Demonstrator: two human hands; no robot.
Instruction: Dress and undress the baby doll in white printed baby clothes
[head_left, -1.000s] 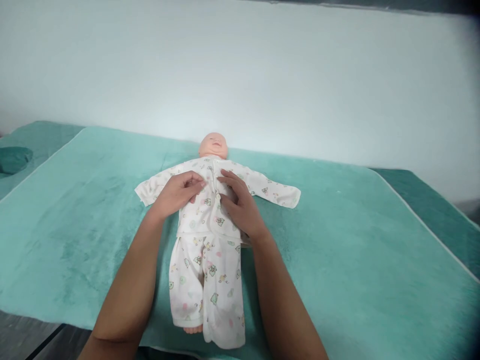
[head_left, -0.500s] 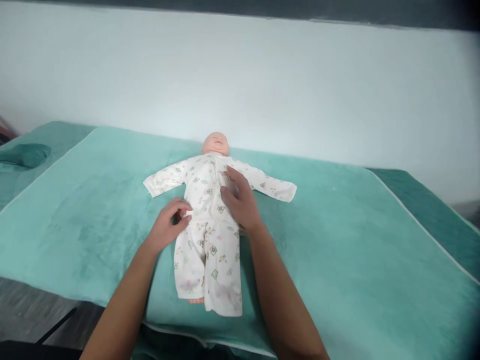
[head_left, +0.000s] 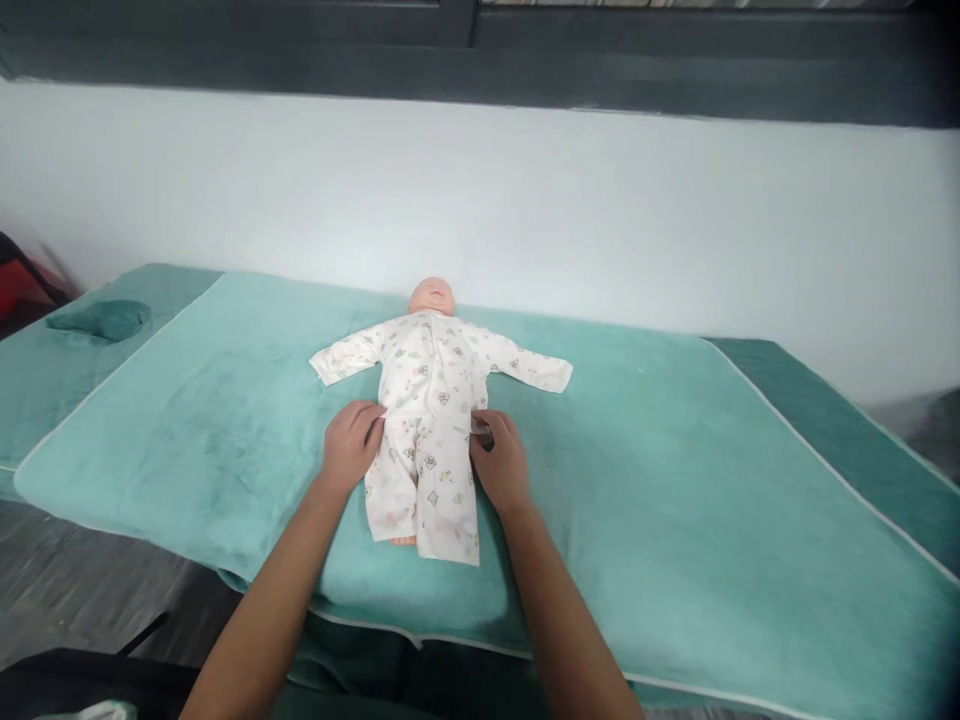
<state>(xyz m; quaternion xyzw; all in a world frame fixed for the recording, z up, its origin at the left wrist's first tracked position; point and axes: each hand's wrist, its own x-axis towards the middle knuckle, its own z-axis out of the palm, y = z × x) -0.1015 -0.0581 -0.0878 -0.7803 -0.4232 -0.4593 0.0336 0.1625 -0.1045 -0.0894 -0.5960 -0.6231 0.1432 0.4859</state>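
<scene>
A baby doll (head_left: 432, 296) lies on its back, its head toward the wall and its sleeves spread sideways. It wears a white printed top (head_left: 427, 365) and matching trousers (head_left: 448, 490); toes show below one trouser leg, while the longer leg covers the other foot. At the doll's waist on the left, my left hand (head_left: 351, 445) pinches the hem of the top between thumb and fingers. Opposite it, my right hand (head_left: 501, 460) grips the hem on the right side, a bit of white cloth showing between its fingers.
A green plush cover (head_left: 645, 480) with pale edging spreads over the bed. Behind the bed rises a white wall (head_left: 525, 200) with a dark ledge (head_left: 300, 60) above. A green cushion-like bump (head_left: 105, 318) lies at far left, near a red and black item (head_left: 22, 280).
My right hand has come down from the doll's chest to the right side of its waist and closed on the hem. My left hand stays at the left waist. The view has tilted up.
</scene>
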